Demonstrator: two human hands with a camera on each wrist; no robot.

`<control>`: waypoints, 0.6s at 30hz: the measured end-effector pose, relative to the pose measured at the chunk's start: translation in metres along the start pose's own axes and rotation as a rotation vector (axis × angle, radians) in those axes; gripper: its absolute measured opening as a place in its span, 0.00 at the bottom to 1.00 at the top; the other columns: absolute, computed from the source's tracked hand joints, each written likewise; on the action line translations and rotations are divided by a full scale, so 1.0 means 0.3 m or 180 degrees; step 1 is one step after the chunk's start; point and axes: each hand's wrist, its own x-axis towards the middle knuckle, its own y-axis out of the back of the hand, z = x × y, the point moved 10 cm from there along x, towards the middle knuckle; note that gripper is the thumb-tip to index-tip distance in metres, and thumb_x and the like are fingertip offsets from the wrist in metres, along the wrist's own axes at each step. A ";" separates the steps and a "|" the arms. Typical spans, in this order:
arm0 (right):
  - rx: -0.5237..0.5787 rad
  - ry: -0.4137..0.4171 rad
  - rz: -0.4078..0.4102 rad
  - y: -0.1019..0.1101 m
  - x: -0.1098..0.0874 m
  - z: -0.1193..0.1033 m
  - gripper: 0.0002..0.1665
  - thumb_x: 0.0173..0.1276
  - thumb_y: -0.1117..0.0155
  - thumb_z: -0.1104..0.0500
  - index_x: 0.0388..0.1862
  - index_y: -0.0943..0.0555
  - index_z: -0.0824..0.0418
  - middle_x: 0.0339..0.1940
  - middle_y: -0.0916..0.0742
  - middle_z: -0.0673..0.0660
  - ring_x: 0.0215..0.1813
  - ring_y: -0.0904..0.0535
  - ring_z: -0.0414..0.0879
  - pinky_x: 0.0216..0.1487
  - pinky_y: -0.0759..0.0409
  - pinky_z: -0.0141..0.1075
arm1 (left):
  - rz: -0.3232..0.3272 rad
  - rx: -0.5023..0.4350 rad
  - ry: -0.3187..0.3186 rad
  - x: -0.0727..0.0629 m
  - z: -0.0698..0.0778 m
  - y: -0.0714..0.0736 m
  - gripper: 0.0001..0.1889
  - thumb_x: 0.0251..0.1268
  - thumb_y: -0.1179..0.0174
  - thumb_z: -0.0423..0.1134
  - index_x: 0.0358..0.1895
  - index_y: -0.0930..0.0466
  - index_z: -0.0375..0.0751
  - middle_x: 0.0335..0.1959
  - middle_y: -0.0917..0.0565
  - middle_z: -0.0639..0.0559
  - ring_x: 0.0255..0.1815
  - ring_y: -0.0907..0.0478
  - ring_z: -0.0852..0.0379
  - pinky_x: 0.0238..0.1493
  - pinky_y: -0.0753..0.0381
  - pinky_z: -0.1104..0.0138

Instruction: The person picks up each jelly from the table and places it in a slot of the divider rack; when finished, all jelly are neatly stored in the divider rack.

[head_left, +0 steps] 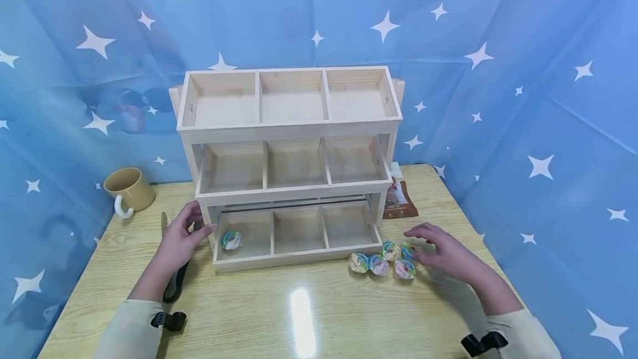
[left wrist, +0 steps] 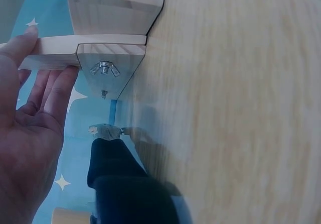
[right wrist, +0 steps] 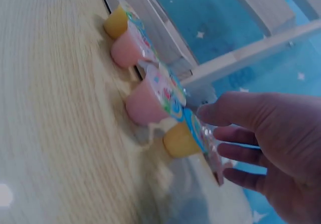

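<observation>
A three-tier wooden shelf rack (head_left: 289, 129) stands on the table, each tier a tray split into three compartments. My left hand (head_left: 181, 235) grips its left side frame; in the left wrist view the thumb and fingers (left wrist: 57, 91) lie on opposite faces of the wood. One jelly cup (head_left: 231, 240) sits in the left compartment of the bottom tray. Several more jelly cups (head_left: 379, 265) cluster by that tray's right front corner. Beside the rightmost one, a yellow jelly cup (right wrist: 183, 140), my right hand (head_left: 446, 252) hovers with loosely bent, parted fingers. Whether they touch it is unclear.
A tan mug (head_left: 130, 190) with a white handle stands at the table's back left. Behind the left forearm lies a black-handled tool (head_left: 175, 284), partly hidden. A brown packet (head_left: 400, 201) lies behind the rack's right leg. Blue star-patterned curtain (head_left: 528, 98) surrounds the table.
</observation>
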 end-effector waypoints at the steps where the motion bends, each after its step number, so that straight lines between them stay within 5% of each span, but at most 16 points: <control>1: 0.0027 -0.0011 0.0002 -0.001 -0.004 0.007 0.27 0.75 0.23 0.63 0.71 0.17 0.61 0.67 0.16 0.62 0.68 0.20 0.69 0.65 0.21 0.69 | -0.0001 0.0002 0.0005 0.000 0.000 0.000 0.33 0.83 0.33 0.36 0.84 0.34 0.44 0.69 0.20 0.41 0.62 0.24 0.61 0.65 0.23 0.51; 7: 0.0120 -0.0058 -0.0050 -0.024 -0.013 0.044 0.30 0.73 0.21 0.62 0.71 0.18 0.65 0.66 0.15 0.60 0.66 0.19 0.66 0.66 0.21 0.68 | -0.0011 -0.0010 0.0037 -0.001 -0.001 0.003 0.33 0.83 0.33 0.37 0.84 0.34 0.44 0.70 0.19 0.41 0.63 0.24 0.60 0.65 0.22 0.53; 13: 0.0046 -0.0110 -0.0010 -0.036 -0.013 0.069 0.30 0.72 0.20 0.62 0.71 0.17 0.65 0.64 0.13 0.57 0.63 0.16 0.61 0.64 0.17 0.62 | -0.0032 -0.0033 0.0055 -0.001 -0.003 0.003 0.34 0.83 0.32 0.38 0.85 0.35 0.44 0.70 0.19 0.41 0.63 0.24 0.62 0.66 0.24 0.45; 18: -0.0061 -0.0068 0.0237 -0.028 -0.011 0.074 0.28 0.68 0.18 0.65 0.65 0.15 0.66 0.54 0.13 0.52 0.54 0.16 0.50 0.56 0.13 0.47 | -0.0025 -0.0019 0.0048 0.000 -0.006 0.002 0.33 0.83 0.33 0.39 0.84 0.34 0.44 0.69 0.19 0.42 0.63 0.23 0.60 0.64 0.23 0.61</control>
